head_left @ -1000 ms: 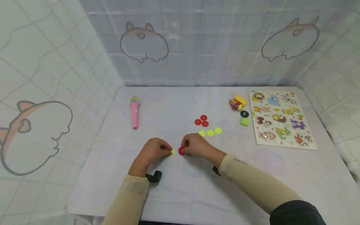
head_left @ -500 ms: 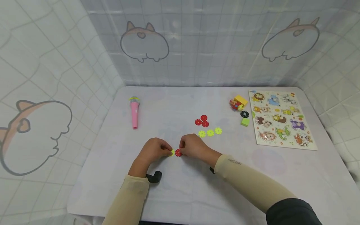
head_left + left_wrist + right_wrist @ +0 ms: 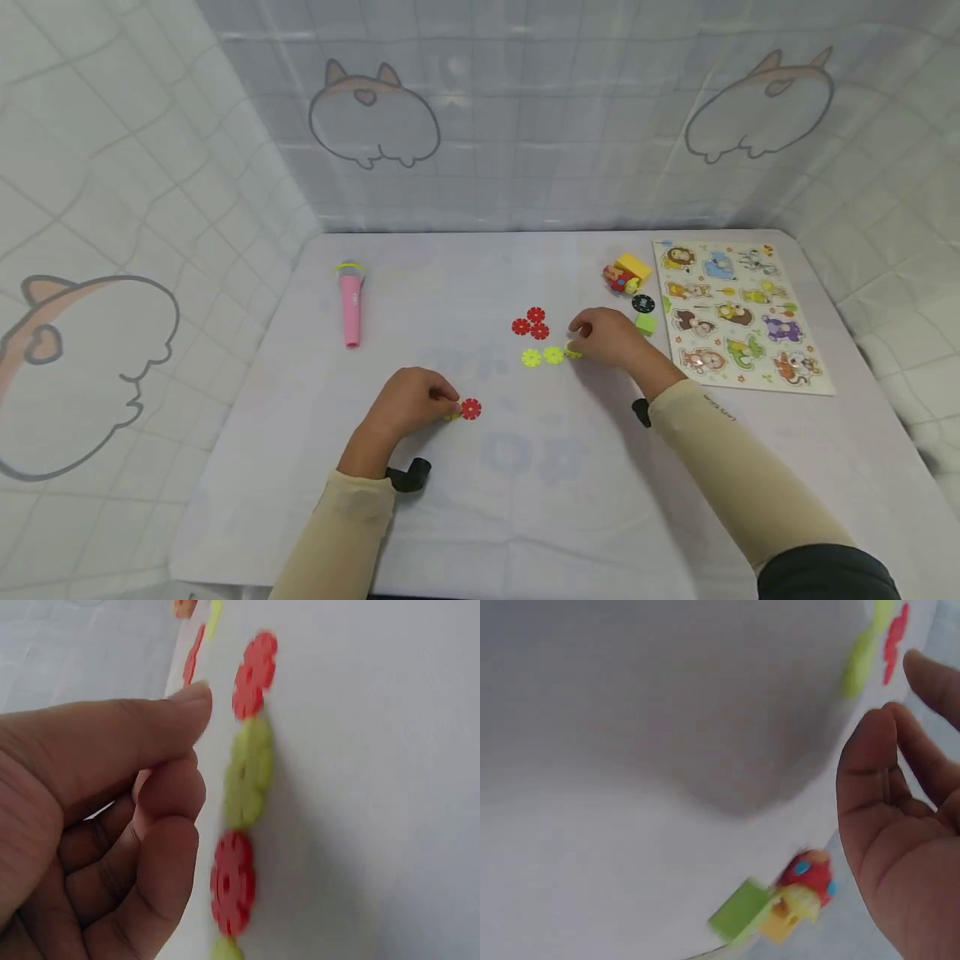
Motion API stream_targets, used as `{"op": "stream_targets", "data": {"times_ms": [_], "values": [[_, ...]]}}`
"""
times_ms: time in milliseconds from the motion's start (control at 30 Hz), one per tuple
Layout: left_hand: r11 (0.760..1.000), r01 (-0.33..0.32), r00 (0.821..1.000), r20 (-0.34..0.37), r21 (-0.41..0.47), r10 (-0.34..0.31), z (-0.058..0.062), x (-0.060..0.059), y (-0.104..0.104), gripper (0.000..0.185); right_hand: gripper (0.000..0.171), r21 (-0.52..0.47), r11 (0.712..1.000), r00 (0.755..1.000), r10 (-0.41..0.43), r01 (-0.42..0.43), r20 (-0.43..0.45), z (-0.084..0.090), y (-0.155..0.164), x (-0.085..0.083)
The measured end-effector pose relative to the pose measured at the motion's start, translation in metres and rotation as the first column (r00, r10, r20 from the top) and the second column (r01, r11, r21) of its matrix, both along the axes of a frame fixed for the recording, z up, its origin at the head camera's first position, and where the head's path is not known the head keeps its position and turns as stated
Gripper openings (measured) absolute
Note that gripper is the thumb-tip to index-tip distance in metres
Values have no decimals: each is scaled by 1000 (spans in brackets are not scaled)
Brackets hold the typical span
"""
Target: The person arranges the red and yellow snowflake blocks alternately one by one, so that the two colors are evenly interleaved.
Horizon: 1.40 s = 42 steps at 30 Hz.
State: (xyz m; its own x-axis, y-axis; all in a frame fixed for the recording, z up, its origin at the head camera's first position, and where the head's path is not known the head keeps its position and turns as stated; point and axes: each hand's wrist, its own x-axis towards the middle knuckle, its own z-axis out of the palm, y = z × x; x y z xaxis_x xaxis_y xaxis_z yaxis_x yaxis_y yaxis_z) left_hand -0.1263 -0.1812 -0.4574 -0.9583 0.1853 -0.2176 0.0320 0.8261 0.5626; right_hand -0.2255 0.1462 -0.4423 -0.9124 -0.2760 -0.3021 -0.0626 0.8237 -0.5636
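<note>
At the lower middle of the frame the left hand [image 3: 411,403] pinches a joined chain of red and yellow-green discs [image 3: 465,409] flat to the worktop [image 3: 480,500], steadying it, while the right hand [image 3: 609,336], grip curled, touches the loose yellow-green disc [image 3: 573,353] right of centre.

Bare table [image 3: 480,517] before both hands

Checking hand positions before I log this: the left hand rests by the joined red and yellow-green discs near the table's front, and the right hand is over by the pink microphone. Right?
Not quite. The right hand is not by the pink microphone; the head view shows it at the loose yellow-green discs right of centre. The left hand is by the joined discs, as you say.
</note>
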Motion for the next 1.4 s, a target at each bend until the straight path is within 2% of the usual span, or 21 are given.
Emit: {"op": "stream_targets", "data": {"times_ms": [100, 233, 400, 500, 633, 767, 867, 967, 1067, 1133, 1233, 1400], "values": [[1000, 18, 1000, 10, 16, -18, 0, -2, 7, 7, 35, 11, 1000, 1000, 17, -17, -5, -9, 7, -2], [999, 35, 999, 31, 40, -36, -5, -4, 13, 7, 31, 22, 999, 999, 36, -36, -26, -15, 5, 0], [999, 27, 999, 31, 46, -28, -11, -4, 16, 9, 27, 41, 999, 999, 23, -22, -23, -13, 2, 2], [998, 21, 999, 28, 54, -22, -11, -4, 17, 9, 22, 14, 1000, 1000, 4, -4, -6, -9, 7, 4], [999, 15, 999, 30, 50, -16, -10, -3, 19, 9, 16, -105, 993, 998, -50, 55, 45, 0, 23, 7], [999, 5, 999, 40, 39, -6, -10, -2, 20, 8, 16, -284, 952, 990, -80, 111, 117, 9, 34, 16], [999, -2, 999, 37, 43, 1, -10, -2, 20, 7, 16, -392, 913, 986, -51, 110, 158, 13, 27, 25], [999, -4, 1000, 30, 49, 3, -10, -2, 20, 7, 13, -440, 894, 982, -3, 88, 190, 12, 7, 37], [998, -5, 999, 33, 56, 3, -10, -2, 20, 8, 11, -424, 905, 978, 63, 28, 201, 6, -20, 47], [998, -2, 1000, 30, 61, 0, -11, -4, 21, 8, 11, -378, 926, 976, 99, -20, 193, 1, -40, 53], [998, 5, 1000, 12, 62, -5, -10, -6, 22, 8, 11, -286, 951, 979, 161, -119, 128, -5, -65, 59], [998, 4, 1000, -4, 58, -4, -10, -7, 25, 7, 14, -130, 969, 976, 214, -208, 28, -13, -91, 65]]}}
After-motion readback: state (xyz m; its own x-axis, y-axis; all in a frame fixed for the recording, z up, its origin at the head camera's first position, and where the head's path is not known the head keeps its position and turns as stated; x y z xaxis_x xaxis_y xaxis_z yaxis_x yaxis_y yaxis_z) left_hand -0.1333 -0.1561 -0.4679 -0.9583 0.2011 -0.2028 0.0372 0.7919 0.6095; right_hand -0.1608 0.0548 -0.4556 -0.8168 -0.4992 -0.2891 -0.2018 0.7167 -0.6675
